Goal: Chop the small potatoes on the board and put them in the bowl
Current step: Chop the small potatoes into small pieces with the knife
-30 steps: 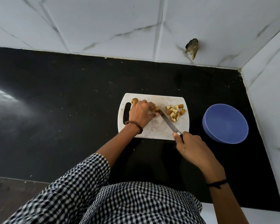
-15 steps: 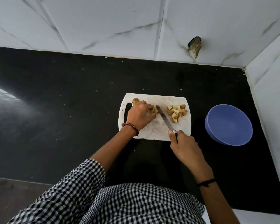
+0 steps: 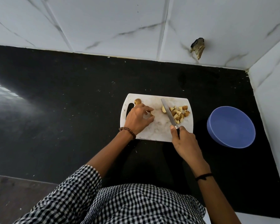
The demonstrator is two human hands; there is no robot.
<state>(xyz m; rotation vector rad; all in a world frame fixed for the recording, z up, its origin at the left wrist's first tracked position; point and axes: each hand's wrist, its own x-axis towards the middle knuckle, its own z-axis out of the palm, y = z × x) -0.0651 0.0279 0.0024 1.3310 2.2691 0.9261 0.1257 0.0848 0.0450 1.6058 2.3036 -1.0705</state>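
Observation:
A white cutting board (image 3: pixel 158 131) lies on the black counter. My right hand (image 3: pixel 184 143) grips a knife (image 3: pixel 168 113) whose blade rests against a pile of chopped potato pieces (image 3: pixel 179 113) on the board's right side. One cut piece (image 3: pixel 164 109) lies just left of the blade. My left hand (image 3: pixel 138 118) rests on the board's left half, fingers curled on a small potato piece (image 3: pixel 151 114). A whole small potato (image 3: pixel 137 101) sits at the board's far left corner. The blue bowl (image 3: pixel 231 126) stands to the right of the board and looks empty.
The black counter (image 3: pixel 63 102) stretches far to the left. White marble-look tiled walls (image 3: pixel 136 29) close the back and the right side, close behind the bowl. A broken hole (image 3: pixel 198 48) shows in the back wall.
The knife has swung right, pushing cut pieces against the pile. My left hand has drawn back left, away from the blade, with a piece under its fingers.

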